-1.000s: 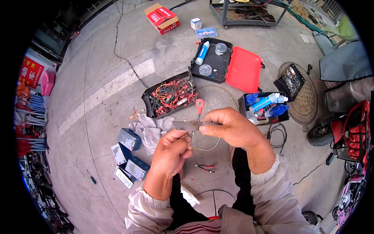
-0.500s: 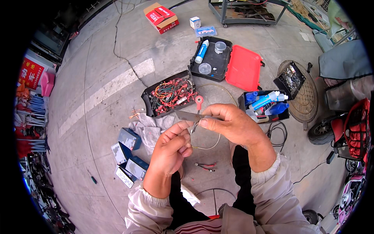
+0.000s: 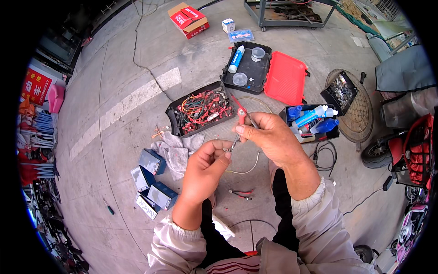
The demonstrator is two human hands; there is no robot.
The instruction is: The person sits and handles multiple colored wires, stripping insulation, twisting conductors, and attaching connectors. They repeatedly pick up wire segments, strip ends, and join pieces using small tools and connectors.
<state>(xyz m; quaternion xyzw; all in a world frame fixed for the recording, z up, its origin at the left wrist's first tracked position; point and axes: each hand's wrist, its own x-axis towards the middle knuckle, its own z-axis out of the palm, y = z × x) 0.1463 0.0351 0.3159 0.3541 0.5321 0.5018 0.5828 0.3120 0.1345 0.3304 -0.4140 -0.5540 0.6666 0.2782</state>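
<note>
Above the ground in front of me, my left hand pinches the end of a thin grey cable between thumb and fingertips. My right hand is closed on a narrow flat metal blade, which points up and away and looks reddish toward its tip. Against the right fingertips stands a red ring terminal on the cable. Both hands nearly touch. Part of the cable hangs in a pale loop below them; the exact joint between terminal and cable is hidden by fingers.
Beyond my hands lies a black tray of tangled wires, with an open tool case behind it. A box of bottles stands right. Left are a grey rag and blue batteries. Short red-black leads lie between my feet.
The blade has swung from pointing left to pointing up and away. The red terminal has moved lower, next to my right fingertips, and my left hand has shifted slightly right, now pinching the cable.
</note>
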